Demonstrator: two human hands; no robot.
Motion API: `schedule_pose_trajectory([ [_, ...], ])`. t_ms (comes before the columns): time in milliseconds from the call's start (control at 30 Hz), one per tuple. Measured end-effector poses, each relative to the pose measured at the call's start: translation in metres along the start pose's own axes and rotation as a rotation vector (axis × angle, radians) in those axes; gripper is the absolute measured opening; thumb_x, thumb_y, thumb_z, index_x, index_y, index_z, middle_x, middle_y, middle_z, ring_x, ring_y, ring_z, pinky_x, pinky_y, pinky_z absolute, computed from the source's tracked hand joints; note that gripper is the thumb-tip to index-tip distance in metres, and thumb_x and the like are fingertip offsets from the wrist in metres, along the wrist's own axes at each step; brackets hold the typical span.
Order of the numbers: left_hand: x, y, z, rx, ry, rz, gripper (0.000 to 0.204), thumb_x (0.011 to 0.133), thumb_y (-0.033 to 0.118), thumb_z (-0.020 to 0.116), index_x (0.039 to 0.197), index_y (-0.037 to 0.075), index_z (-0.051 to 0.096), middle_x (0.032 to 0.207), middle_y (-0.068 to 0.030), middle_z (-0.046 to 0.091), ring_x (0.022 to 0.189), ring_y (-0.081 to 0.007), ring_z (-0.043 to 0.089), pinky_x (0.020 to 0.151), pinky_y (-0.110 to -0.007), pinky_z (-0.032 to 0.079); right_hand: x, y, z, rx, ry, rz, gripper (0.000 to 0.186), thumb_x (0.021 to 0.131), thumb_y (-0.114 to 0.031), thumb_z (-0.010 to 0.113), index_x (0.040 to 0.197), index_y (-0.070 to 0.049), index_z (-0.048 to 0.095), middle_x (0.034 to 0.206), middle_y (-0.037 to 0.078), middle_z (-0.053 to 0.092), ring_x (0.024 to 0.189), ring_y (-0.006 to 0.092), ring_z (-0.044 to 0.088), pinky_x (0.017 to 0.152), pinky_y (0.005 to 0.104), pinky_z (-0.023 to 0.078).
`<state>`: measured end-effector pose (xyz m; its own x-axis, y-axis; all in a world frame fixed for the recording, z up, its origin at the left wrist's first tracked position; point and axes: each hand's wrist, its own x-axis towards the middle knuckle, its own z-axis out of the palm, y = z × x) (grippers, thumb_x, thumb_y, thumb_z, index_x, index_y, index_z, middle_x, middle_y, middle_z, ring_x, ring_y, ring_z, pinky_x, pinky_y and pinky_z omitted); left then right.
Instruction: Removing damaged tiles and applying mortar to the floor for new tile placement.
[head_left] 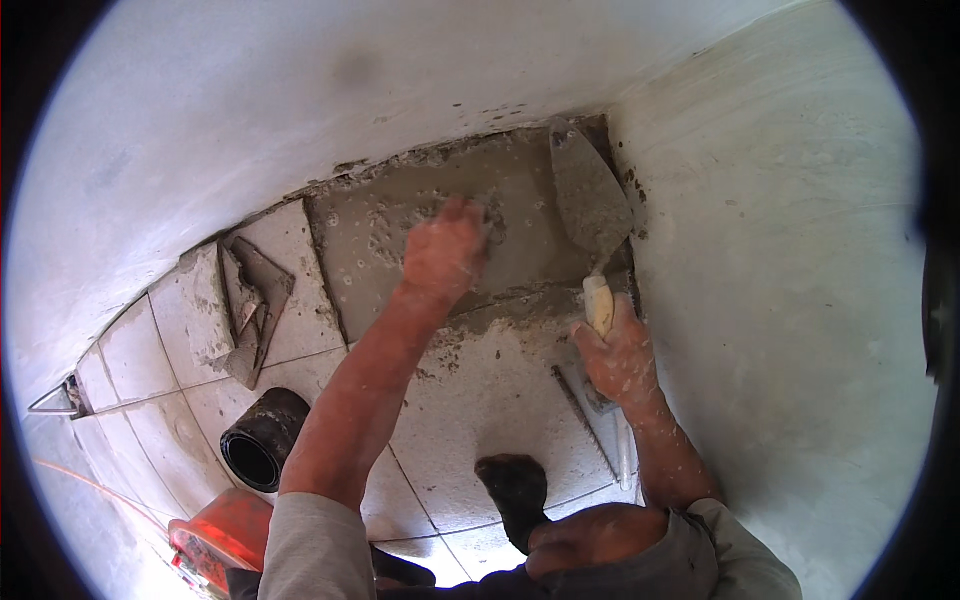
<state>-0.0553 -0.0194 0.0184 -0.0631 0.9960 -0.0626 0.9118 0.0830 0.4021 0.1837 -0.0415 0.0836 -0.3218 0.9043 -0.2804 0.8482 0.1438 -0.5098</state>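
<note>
My right hand [622, 358] is wrapped round the pale handle of a pointed trowel [585, 190]. The blade is smeared with grey mortar and reaches into the far right corner, over the mortar bed. Left of it, my left hand [447, 250] is above the wet grey mortar [525, 225], blurred by motion. Its fingers look curled in, and whatever they may hold is hidden. The mortar fills a sunken patch between the tiles and the walls. Near my left hand its surface is lumpy; elsewhere it looks smooth and wet.
Broken tile pieces [235, 310] are stacked on the floor tiles at the left. A black cylindrical container [265, 440] lies nearer me, with a red-orange bucket [222, 538] beyond my left sleeve. A thin rod [585, 425] lies by my right forearm. White walls close off the far and right sides.
</note>
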Motion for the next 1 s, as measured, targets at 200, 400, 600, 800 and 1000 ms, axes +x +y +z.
schedule_pose_trajectory([
  [200,-0.031,-0.025,-0.042,-1.064,0.184,-0.749,0.023,0.089,0.028,0.059,0.099,0.007,0.058,0.082,-0.0031,0.059,0.067,-0.0165,0.058,0.052,-0.029,0.046,0.002,0.016,-0.006,-0.247,-0.058,0.001,0.031,0.079,-0.021,0.065,0.094,0.001,0.049,0.078,0.023,0.052,0.07,0.0418,0.057,0.063,0.049,0.047],
  [400,-0.093,-0.032,-0.015,-2.327,0.367,-0.603,0.024,0.092,0.032,0.054,0.102,0.01,0.059,0.082,0.0012,0.058,0.067,-0.0118,0.052,0.051,-0.024,0.039,-0.002,0.023,0.008,-0.161,-0.172,-0.211,0.012,0.079,-0.02,0.063,0.087,-0.012,0.064,0.089,0.021,0.05,0.077,0.0376,0.058,0.06,0.0449,0.047],
  [600,-0.078,-0.014,-0.023,-1.929,0.296,-0.884,0.024,0.09,0.029,0.054,0.101,0.008,0.06,0.085,-0.0018,0.061,0.068,-0.0148,0.057,0.056,-0.029,0.044,-0.002,0.001,0.003,0.149,-0.301,0.031,0.012,0.079,-0.022,0.064,0.085,-0.012,0.065,0.097,0.022,0.052,0.078,0.0368,0.057,0.06,0.0449,0.046],
  [800,-0.021,0.015,-0.021,-0.4,0.215,-0.387,0.029,0.088,0.036,0.058,0.094,0.008,0.063,0.09,-0.0123,0.064,0.081,-0.0314,0.063,0.067,-0.037,0.049,-0.005,0.004,0.006,-0.204,-0.036,-0.232,0.012,0.079,-0.021,0.065,0.082,-0.01,0.064,0.096,0.021,0.051,0.077,0.0367,0.057,0.061,0.0475,0.047],
  [1000,0.022,0.04,0.012,-0.082,0.142,-0.113,0.029,0.083,0.031,0.061,0.101,0.008,0.057,0.099,-0.0139,0.061,0.088,-0.0346,0.062,0.071,-0.044,0.051,-0.003,-0.001,-0.016,-0.102,-0.066,-0.228,0.022,0.08,-0.022,0.065,0.088,-0.003,0.056,0.086,0.023,0.05,0.07,0.0401,0.056,0.062,0.0476,0.047],
])
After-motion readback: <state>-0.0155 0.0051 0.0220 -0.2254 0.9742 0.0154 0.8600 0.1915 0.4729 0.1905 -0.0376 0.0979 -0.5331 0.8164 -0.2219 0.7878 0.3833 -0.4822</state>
